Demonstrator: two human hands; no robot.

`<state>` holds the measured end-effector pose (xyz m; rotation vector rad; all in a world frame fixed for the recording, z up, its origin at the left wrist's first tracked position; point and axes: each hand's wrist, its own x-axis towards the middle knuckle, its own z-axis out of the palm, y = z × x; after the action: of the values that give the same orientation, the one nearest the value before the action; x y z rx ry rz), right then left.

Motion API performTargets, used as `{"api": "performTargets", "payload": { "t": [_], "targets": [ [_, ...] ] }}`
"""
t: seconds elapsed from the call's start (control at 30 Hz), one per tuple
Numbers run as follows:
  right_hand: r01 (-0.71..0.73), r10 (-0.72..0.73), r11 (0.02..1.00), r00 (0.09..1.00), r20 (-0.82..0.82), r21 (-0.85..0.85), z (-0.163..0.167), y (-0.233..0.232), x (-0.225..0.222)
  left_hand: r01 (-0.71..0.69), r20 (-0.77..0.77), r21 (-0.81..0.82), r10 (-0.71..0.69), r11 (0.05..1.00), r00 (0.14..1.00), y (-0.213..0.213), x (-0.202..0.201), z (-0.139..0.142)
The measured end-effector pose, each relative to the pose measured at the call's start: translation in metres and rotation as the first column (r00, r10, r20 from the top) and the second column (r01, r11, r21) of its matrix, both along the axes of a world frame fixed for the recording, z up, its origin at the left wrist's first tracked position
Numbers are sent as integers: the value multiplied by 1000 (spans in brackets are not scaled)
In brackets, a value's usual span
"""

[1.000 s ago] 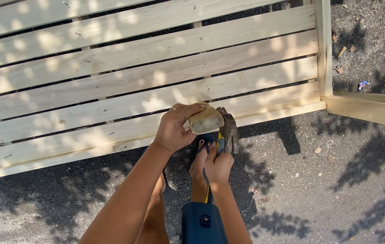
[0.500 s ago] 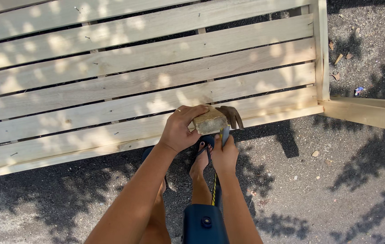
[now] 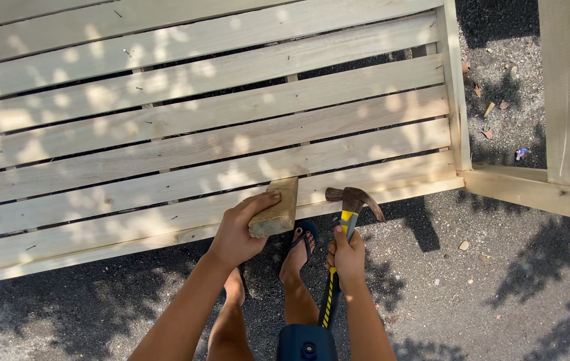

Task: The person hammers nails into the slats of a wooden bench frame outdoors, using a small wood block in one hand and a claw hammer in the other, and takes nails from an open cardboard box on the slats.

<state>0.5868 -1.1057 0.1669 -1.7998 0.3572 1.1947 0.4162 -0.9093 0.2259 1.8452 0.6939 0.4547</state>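
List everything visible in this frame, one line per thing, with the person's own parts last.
Slatted wooden panel: one, pale bare wood, lying flat across the upper left, with small nails in the slats.
Wood block: one, tan, on the panel's near edge under the left hand.
Claw hammer: one, rusty brown head, yellow and black handle, head against the near slat.
Wooden frame piece: one, pale, at the right edge.
Ground: dark gravelly asphalt with leaf shadows and scattered wood chips.
Dark blue object: one, bottom centre, kind unclear.
Flip-flop: one clearly seen, dark, on one foot.
Left hand: gripping the block.
Right hand: gripping the hammer handle.
Legs and feet: two, between the arms.
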Motion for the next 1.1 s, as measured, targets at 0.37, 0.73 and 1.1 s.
{"api": "performTargets", "payload": {
  "t": [0.37, 0.73, 1.1],
  "targets": [
    [-28, 27, 999, 999, -19, -32, 5, 1, 7, -167, 47, -166, 177, 972, 983, 63, 40, 42],
    [-73, 73, 997, 997, 7, -2, -7, -9, 9, -82, -29, -176, 78, 981, 997, 50, 34, 44],
    [-106, 106, 994, 994, 20, -5, -6, -14, 11, -193, -37, -288, 191, 938, 981, 31, 5, 39]
  ]
}}
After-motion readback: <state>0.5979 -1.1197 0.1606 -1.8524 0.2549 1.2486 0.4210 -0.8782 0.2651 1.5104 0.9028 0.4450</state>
